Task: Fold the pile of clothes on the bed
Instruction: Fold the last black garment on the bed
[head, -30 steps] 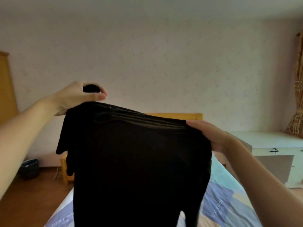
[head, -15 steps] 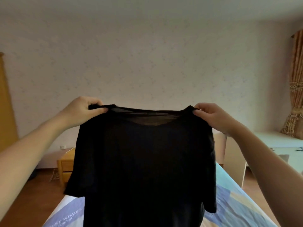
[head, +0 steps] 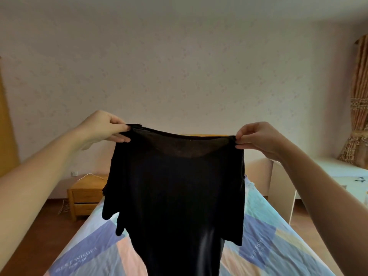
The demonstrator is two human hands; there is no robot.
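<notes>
A black short-sleeved T-shirt [head: 175, 196] hangs spread out in front of me above the bed [head: 278, 246]. My left hand [head: 103, 128] pinches its left shoulder and my right hand [head: 256, 138] pinches its right shoulder, both at about the same height. The neckline sags between them. Both sleeves hang down at the sides, and the hem runs out of the bottom of the view. The shirt hides the middle of the bed; no pile of clothes is in sight.
The bed has a pastel patchwork cover. A wooden bedside cabinet [head: 85, 196] stands at the left of the bed. A white desk [head: 328, 176] is at the right, with a gold curtain [head: 358, 108] behind it. The wooden headboard [head: 205, 135] shows just above the neckline.
My hands have moved apart and levelled, from a bunched hold to a grip on each shoulder. The shirt now hangs open and flat, with its neckline stretched wider.
</notes>
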